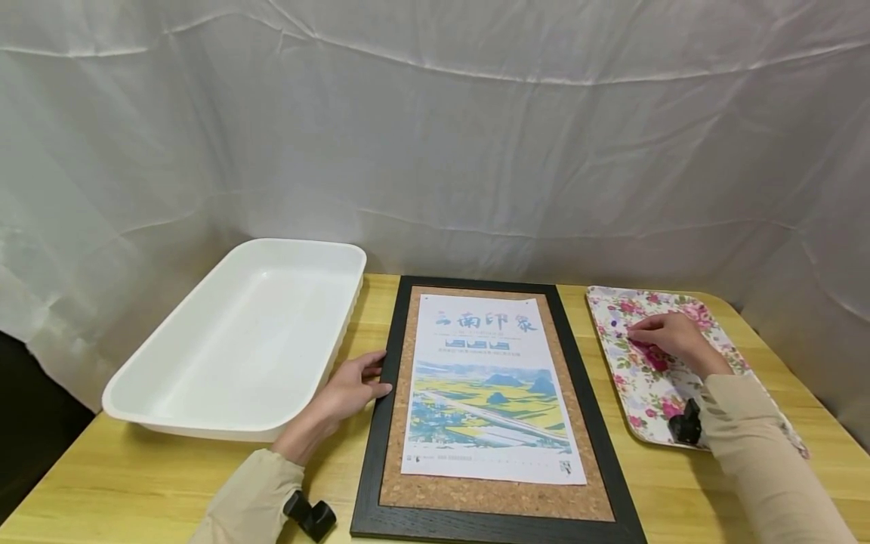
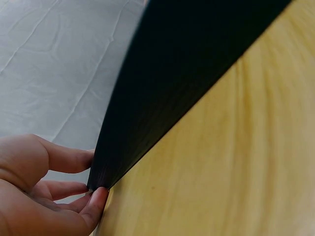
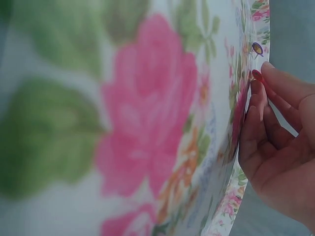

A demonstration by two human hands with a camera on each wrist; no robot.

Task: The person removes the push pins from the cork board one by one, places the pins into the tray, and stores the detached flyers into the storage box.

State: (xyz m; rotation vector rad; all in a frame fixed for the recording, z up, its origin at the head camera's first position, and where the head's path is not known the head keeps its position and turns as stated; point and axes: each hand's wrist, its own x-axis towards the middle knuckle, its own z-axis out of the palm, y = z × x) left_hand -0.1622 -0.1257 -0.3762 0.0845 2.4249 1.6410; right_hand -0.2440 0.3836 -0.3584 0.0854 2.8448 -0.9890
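Observation:
My right hand [image 1: 669, 338] is low over the flowered tray [image 1: 662, 408], pinching a small red thumbtack [image 3: 257, 74] between thumb and fingertips. Just beyond those fingertips, a purple thumbtack [image 3: 257, 48] lies on the tray. At the left side of the black-framed cork board [image 1: 499, 505], my left hand [image 1: 350, 387] rests its fingertips and thumb against the frame's outer edge. A printed landscape poster [image 1: 489, 393] lies on the cork, with tiny dark dots at its upper corners.
A deep white plastic tub [image 1: 238, 340] stands on the wooden table [image 1: 122, 483] to the left, close to my left forearm. Behind everything hangs a pale grey curtain [image 1: 435, 151]. Both sleeves carry a black clip-like device near the wrist.

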